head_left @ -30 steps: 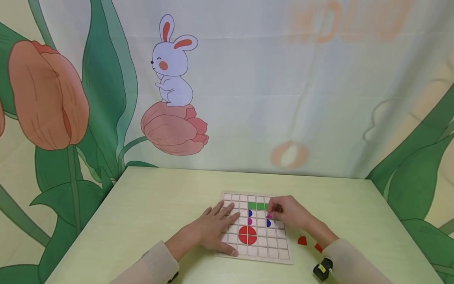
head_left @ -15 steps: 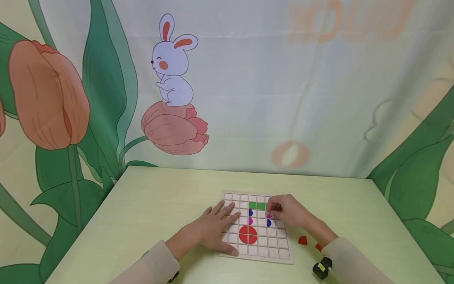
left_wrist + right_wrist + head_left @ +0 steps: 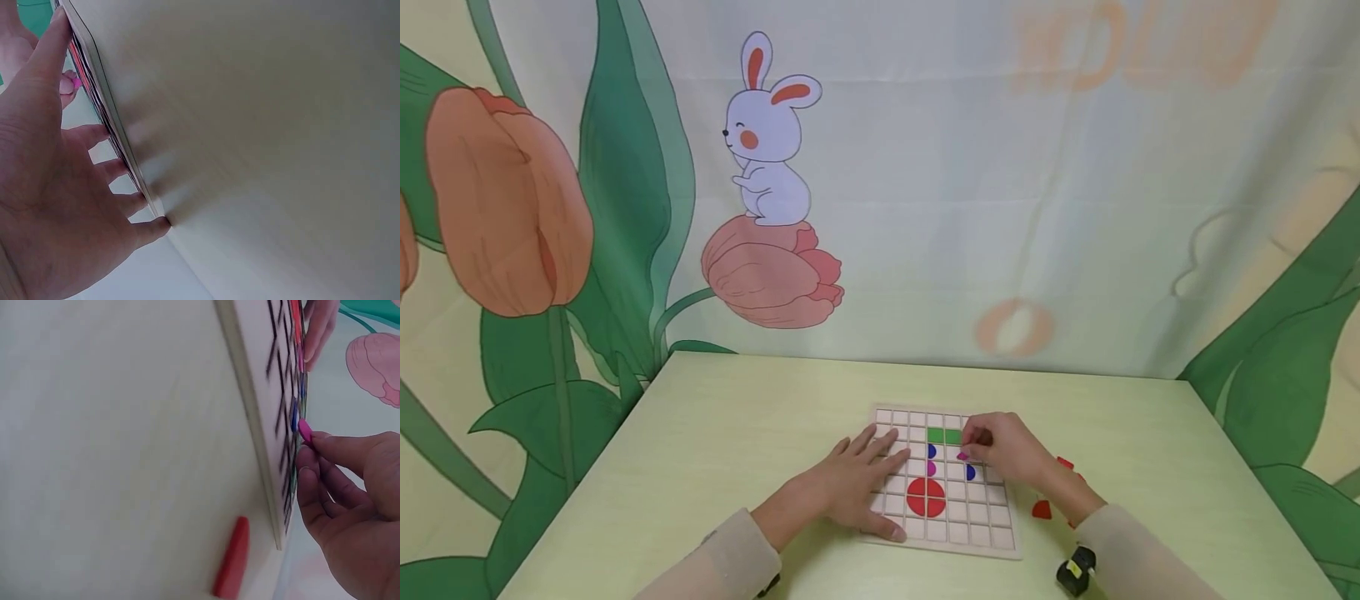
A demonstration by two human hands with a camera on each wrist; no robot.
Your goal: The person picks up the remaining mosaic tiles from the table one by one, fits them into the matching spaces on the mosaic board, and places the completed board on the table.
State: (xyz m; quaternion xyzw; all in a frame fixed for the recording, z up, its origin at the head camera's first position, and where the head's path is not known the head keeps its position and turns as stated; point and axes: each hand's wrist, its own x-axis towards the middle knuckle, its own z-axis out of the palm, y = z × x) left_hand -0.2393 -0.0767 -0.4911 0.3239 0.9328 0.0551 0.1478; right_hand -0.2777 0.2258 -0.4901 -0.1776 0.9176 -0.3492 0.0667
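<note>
A pale wooden grid board (image 3: 977,534) lies on the table, with coloured pieces set in some of its squares. My left hand (image 3: 856,482) rests on its left side, fingers spread and straight. Over the upper right part my right hand (image 3: 1003,446) pinches a small magenta piece (image 3: 305,430) between thumb and fingertips, close above the grid. On the board are green squares (image 3: 944,436), a red circle of quarter pieces (image 3: 927,497), a magenta half-round piece (image 3: 931,468) and two blue half-round pieces, one at left (image 3: 932,451) and one near the right hand (image 3: 971,472).
Several red pieces lie on the table right of the board, one of them (image 3: 1042,509) near its edge and partly others under the right forearm. A black device (image 3: 1077,572) is at the right wrist. A printed curtain (image 3: 925,208) hangs behind the table (image 3: 760,417).
My right hand has shifted slightly left with the magenta piece in its pinch. More red pieces show beyond the right forearm. The left hand stays in place.
</note>
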